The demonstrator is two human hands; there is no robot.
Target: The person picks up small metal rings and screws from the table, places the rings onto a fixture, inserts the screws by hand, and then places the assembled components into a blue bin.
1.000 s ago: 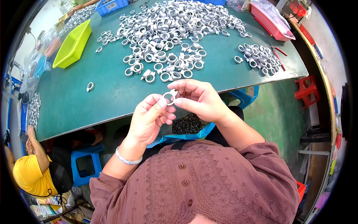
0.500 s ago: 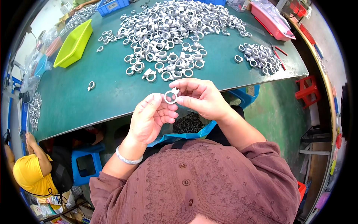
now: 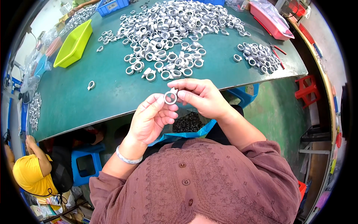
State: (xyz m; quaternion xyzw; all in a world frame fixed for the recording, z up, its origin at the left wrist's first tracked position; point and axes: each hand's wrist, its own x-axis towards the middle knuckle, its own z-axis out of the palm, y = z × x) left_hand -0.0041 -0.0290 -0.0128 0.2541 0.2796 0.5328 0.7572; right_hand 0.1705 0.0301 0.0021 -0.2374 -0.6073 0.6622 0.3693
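Between my two hands, just off the table's front edge, is a grey metal ring with a small lug (image 3: 170,98). My left hand (image 3: 151,114) pinches the ring's left side with thumb and fingers. From the right, my right hand (image 3: 201,98) holds it by the lug side, thumb and fingertips closed about it. On the green table (image 3: 112,89) beyond lies a large heap of similar metal rings (image 3: 171,22). A smaller pile of rings (image 3: 259,56) is at the right, with one loose ring (image 3: 91,85) at the left.
Red-handled pliers (image 3: 278,56) lie beside the small pile. A yellow-green tray (image 3: 74,44) and a pink bin (image 3: 272,22) stand on the table. Below my hands is a blue bag (image 3: 203,130) holding dark-looking small parts. A person in yellow (image 3: 33,171) sits at the left.
My right thumb has shifted slightly up along the ring toward its lug. The ring stays at nearly the same place, and my left hand has hardly moved.
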